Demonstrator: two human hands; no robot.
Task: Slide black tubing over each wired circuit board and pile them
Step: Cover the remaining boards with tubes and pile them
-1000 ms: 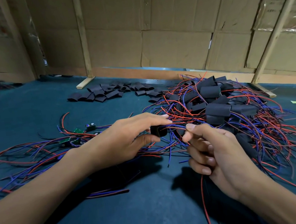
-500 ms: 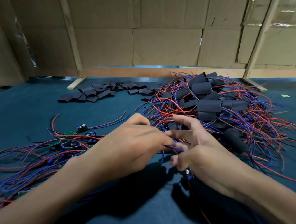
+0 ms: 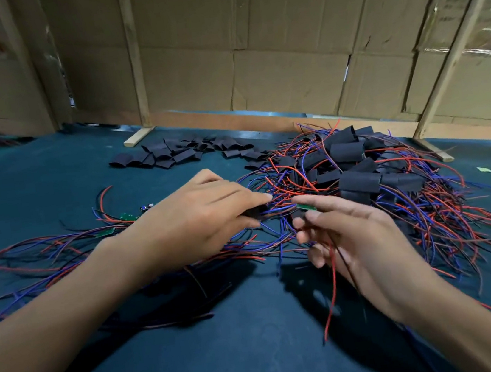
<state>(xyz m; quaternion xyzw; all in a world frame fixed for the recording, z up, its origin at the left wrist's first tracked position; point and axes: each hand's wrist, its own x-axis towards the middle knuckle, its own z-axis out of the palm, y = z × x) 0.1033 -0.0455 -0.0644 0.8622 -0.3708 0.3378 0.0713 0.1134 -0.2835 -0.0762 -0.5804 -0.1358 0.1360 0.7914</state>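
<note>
Cardboard walls back a blue table (image 3: 260, 355). Left hand (image 3: 198, 220) pinches soft tubing (image 3: 252, 211); right hand (image 3: 347, 234) pinches the light, stiff board (image 3: 306, 207) by its edges.

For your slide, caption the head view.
Left hand holds black tubing; right hand pinches a wired circuit board.

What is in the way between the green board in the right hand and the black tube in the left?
Nothing solid. The board in the right hand faces the black tube in the left hand across a short gap; only loose wires cross it.
</note>
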